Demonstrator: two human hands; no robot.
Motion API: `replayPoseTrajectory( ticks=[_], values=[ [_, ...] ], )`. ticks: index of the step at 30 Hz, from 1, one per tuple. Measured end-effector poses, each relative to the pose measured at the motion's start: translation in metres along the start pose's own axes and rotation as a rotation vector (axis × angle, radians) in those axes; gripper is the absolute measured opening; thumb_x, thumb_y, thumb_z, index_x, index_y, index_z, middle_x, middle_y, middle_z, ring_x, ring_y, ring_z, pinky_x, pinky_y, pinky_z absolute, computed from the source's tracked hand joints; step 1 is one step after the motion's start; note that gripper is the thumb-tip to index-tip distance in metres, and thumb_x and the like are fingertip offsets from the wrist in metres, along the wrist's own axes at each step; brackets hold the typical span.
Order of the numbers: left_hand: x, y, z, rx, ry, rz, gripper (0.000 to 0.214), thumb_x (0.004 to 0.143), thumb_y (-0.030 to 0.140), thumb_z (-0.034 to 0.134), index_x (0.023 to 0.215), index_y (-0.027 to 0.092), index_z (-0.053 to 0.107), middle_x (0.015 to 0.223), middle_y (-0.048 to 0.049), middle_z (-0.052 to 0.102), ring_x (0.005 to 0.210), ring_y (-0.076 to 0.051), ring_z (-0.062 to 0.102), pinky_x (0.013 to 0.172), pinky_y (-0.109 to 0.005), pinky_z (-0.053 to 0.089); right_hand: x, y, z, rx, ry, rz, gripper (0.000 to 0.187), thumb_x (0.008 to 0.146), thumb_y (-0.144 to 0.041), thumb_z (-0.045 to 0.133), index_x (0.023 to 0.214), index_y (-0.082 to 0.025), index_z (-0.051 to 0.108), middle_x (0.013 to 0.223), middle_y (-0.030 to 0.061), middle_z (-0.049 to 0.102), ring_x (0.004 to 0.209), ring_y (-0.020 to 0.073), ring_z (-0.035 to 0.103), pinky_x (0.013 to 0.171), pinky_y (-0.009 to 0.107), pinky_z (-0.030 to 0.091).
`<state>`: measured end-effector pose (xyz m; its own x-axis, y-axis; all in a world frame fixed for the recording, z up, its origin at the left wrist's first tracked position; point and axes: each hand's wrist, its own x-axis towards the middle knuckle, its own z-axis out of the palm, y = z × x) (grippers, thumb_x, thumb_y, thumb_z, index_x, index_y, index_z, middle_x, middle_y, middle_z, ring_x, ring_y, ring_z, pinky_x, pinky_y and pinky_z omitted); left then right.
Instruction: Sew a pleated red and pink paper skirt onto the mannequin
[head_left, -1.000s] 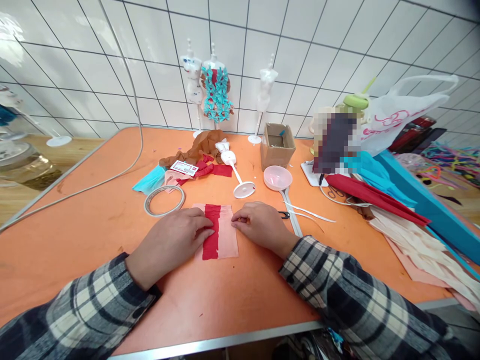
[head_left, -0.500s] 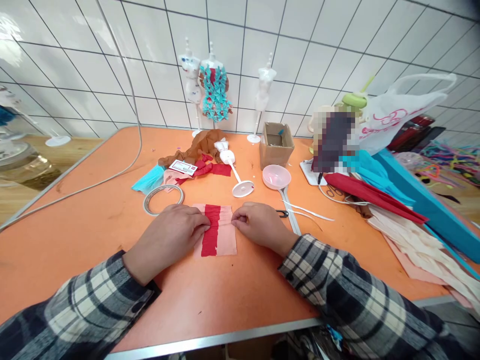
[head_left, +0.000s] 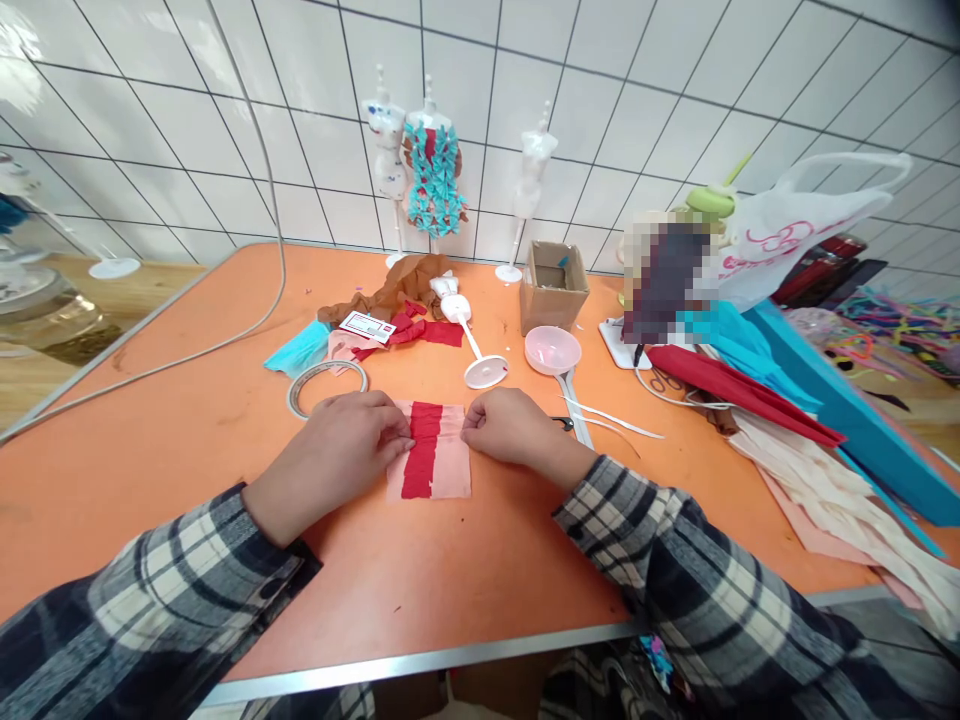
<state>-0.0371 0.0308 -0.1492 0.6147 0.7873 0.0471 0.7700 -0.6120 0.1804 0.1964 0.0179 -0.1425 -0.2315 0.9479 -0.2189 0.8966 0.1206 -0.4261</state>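
A pink crepe paper piece (head_left: 452,466) lies on the orange table, with a red crepe paper strip (head_left: 421,465) running down its middle. My left hand (head_left: 341,450) rests at the left side, thumb and fingers pinched together at the edge of the red strip. On the opposite side, my right hand (head_left: 506,430) pinches the pink paper's right edge. A roll of tape (head_left: 294,390) stands out just behind my left hand. Beyond the papers lies a small white dress form (head_left: 480,345), tipped on its side with its round base toward me.
Behind are a pink bowl (head_left: 553,350), a cardboard box (head_left: 534,300) and upright dress forms (head_left: 536,165), one covered in blue paper (head_left: 435,190). Brown paper (head_left: 397,290) lies at the back. Folded papers (head_left: 750,395) and a blue tray (head_left: 847,400) fill the right side. A cable (head_left: 277,200) crosses the left.
The view has shifted slightly. Both hands stay at the two sides of the layered papers, with hardly any movement of their own.
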Motion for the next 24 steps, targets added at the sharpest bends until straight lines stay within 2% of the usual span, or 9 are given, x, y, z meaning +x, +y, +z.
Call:
replayPoseTrajectory(
  ticks=[7, 11, 13, 15, 17, 18, 21, 24],
  values=[
    [0.003, -0.019, 0.000, -0.120, -0.034, -0.051, 0.017, 0.082, 0.040, 0.066, 0.076, 0.025, 0.072, 0.097, -0.0056, 0.067, 0.093, -0.026, 0.060, 0.078, -0.039, 0.045, 0.008, -0.011, -0.014, -0.129, -0.120, 0.029, 0.018, 0.076, -0.021, 0.060, 0.083, -0.018, 0.077, 0.084, 0.0077, 0.076, 0.070, 0.0177, 0.065, 0.055, 0.025, 0.038],
    [0.002, -0.020, -0.006, -0.097, -0.035, -0.067, 0.016, 0.082, 0.040, 0.067, 0.080, 0.025, 0.072, 0.099, -0.0061, 0.065, 0.096, -0.027, 0.059, 0.082, -0.042, 0.045, 0.010, -0.012, -0.016, -0.125, -0.144, 0.033, 0.018, 0.074, -0.022, 0.062, 0.082, -0.017, 0.077, 0.079, 0.0069, 0.075, 0.065, 0.0164, 0.063, 0.052, 0.024, 0.037],
    [0.000, -0.010, -0.010, -0.075, 0.059, -0.035, 0.019, 0.081, 0.041, 0.069, 0.090, 0.025, 0.071, 0.102, -0.0073, 0.064, 0.098, -0.028, 0.058, 0.085, -0.044, 0.046, 0.010, -0.013, -0.016, -0.125, -0.144, 0.038, 0.019, 0.074, -0.021, 0.061, 0.083, -0.017, 0.077, 0.078, 0.0066, 0.075, 0.065, 0.0162, 0.063, 0.051, 0.024, 0.037],
    [-0.004, 0.006, -0.012, -0.103, 0.148, 0.081, 0.028, 0.083, 0.039, 0.067, 0.106, 0.023, 0.067, 0.111, -0.0087, 0.062, 0.104, -0.028, 0.056, 0.091, -0.045, 0.046, 0.010, -0.013, -0.016, -0.126, -0.139, 0.046, 0.019, 0.074, -0.021, 0.061, 0.083, -0.017, 0.077, 0.079, 0.0066, 0.075, 0.065, 0.0161, 0.063, 0.050, 0.024, 0.036],
    [-0.008, 0.025, -0.010, -0.195, 0.064, 0.265, 0.028, 0.088, 0.033, 0.062, 0.114, 0.023, 0.065, 0.119, -0.0087, 0.060, 0.110, -0.026, 0.056, 0.095, -0.042, 0.047, 0.009, -0.014, -0.016, -0.126, -0.133, 0.049, 0.019, 0.073, -0.022, 0.061, 0.082, -0.017, 0.077, 0.079, 0.0066, 0.075, 0.066, 0.0160, 0.063, 0.050, 0.023, 0.036],
    [-0.010, 0.034, -0.007, -0.202, 0.029, 0.310, 0.029, 0.091, 0.033, 0.060, 0.117, 0.022, 0.064, 0.121, -0.0088, 0.061, 0.111, -0.026, 0.056, 0.096, -0.041, 0.047, 0.008, -0.014, -0.016, -0.126, -0.128, 0.048, 0.019, 0.073, -0.022, 0.061, 0.082, -0.017, 0.077, 0.080, 0.0068, 0.075, 0.067, 0.0160, 0.063, 0.051, 0.023, 0.035],
    [-0.013, 0.051, 0.004, -0.142, 0.006, 0.301, 0.036, 0.097, 0.037, 0.052, 0.127, 0.018, 0.059, 0.123, -0.0113, 0.062, 0.113, -0.028, 0.056, 0.098, -0.043, 0.047, 0.005, -0.014, -0.016, -0.119, -0.113, 0.043, 0.021, 0.074, -0.022, 0.061, 0.084, -0.017, 0.078, 0.083, 0.0070, 0.076, 0.069, 0.0158, 0.063, 0.053, 0.023, 0.035],
    [-0.013, 0.054, 0.012, -0.119, 0.019, 0.283, 0.038, 0.101, 0.038, 0.044, 0.130, 0.016, 0.057, 0.126, -0.0120, 0.062, 0.116, -0.028, 0.055, 0.100, -0.043, 0.045, 0.004, -0.012, -0.015, -0.101, -0.097, 0.041, 0.020, 0.073, -0.022, 0.062, 0.084, -0.018, 0.078, 0.083, 0.0062, 0.076, 0.070, 0.0159, 0.063, 0.054, 0.023, 0.036]
  ],
)
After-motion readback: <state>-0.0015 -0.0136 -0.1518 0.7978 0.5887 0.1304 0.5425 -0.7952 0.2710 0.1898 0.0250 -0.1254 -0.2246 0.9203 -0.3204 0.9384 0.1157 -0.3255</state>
